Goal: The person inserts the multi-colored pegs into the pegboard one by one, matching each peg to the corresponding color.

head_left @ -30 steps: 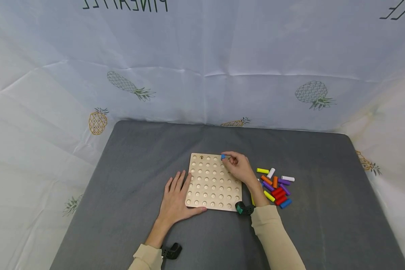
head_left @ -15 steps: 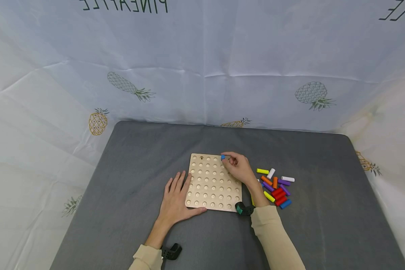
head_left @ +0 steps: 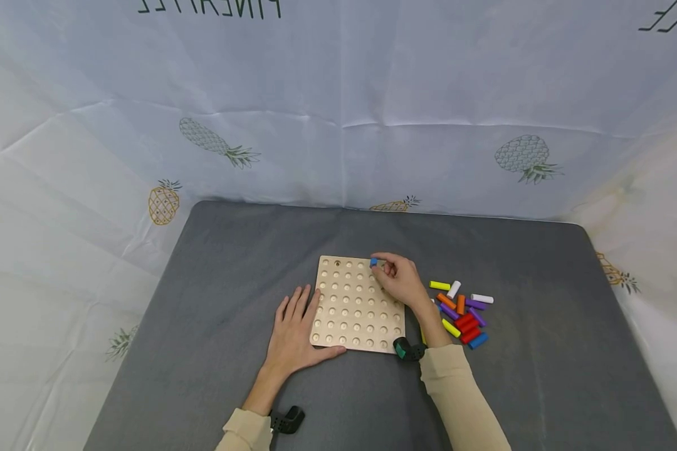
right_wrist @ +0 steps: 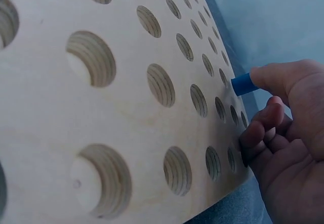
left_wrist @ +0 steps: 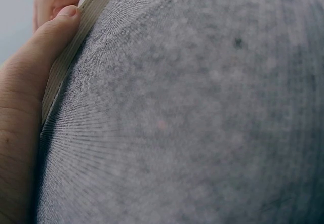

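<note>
A square pale wooden board (head_left: 344,304) with rows of round holes lies on the table. My left hand (head_left: 291,338) rests spread at its left side, fingers along the edge and thumb (left_wrist: 55,34) at the near edge. Between thumb and index finger, my right hand (head_left: 402,282) pinches a blue peg (head_left: 373,262) at the board's far row. In the right wrist view the blue peg (right_wrist: 244,85) sticks out from the fingertips, over the board's far side; whether its end is in a hole I cannot tell. The other right fingers are curled.
A pile of loose pegs, among them red pegs (head_left: 469,334), yellow, white, orange, purple and blue ones, lies right of the board. The right forearm partly covers some. Grey cloth (head_left: 541,351) covers the table. A pineapple-print curtain (head_left: 338,163) hangs behind it.
</note>
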`<action>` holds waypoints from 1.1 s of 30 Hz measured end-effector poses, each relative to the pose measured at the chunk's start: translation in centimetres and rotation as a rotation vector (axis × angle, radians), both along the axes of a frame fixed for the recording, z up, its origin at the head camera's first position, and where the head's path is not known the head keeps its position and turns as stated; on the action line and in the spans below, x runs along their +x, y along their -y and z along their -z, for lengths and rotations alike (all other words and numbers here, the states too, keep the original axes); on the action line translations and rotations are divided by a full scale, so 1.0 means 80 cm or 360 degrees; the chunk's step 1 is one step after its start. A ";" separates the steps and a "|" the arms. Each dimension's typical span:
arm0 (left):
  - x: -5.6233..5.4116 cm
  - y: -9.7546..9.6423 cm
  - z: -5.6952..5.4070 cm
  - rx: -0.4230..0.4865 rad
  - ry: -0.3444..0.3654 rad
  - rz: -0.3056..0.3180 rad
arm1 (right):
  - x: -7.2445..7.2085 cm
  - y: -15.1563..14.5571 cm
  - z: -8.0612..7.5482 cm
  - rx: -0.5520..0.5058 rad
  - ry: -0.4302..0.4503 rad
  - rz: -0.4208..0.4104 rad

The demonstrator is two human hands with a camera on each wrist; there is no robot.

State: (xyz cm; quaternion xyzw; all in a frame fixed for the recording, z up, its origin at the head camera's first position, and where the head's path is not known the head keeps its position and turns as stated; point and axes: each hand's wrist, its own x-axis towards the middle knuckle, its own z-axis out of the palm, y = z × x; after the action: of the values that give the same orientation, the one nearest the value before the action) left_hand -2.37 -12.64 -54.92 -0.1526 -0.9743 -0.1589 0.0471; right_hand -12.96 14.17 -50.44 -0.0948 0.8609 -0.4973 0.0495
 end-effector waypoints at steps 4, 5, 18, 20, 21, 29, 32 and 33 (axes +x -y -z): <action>0.000 0.000 -0.001 -0.0010 0.0002 0.0003 | 0.002 0.000 -0.006 0.0016 0.0024 0.0013; 0.000 0.000 -0.001 -0.0010 0.0000 0.0004 | 0.003 -0.001 -0.006 0.0023 0.0026 0.0016; 0.000 0.001 -0.002 -0.0014 -0.0004 0.0000 | 0.012 -0.026 -0.007 0.0021 -0.0003 -0.0052; 0.000 0.001 -0.003 -0.0010 0.0011 -0.0001 | 0.015 -0.034 -0.008 -0.0007 -0.0022 -0.0101; 0.000 0.001 -0.003 -0.0006 0.0018 -0.0001 | 0.017 -0.037 -0.009 -0.0017 -0.0023 -0.0124; -0.002 0.001 -0.004 0.0016 0.0005 0.0013 | 0.037 -0.068 -0.022 0.0013 -0.0014 -0.0280; -0.002 0.001 -0.004 0.0019 0.0001 0.0015 | 0.044 -0.079 -0.027 0.0035 -0.0009 -0.0346; -0.002 0.001 -0.004 0.0015 -0.0001 0.0016 | 0.046 -0.083 -0.028 0.0046 -0.0004 -0.0367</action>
State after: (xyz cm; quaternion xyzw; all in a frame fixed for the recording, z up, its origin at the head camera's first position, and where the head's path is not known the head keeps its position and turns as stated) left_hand -2.51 -12.70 -54.57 -0.1574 -0.9727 -0.1638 0.0472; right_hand -9.27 20.77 -48.22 -0.1932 0.8514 -0.4758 0.1067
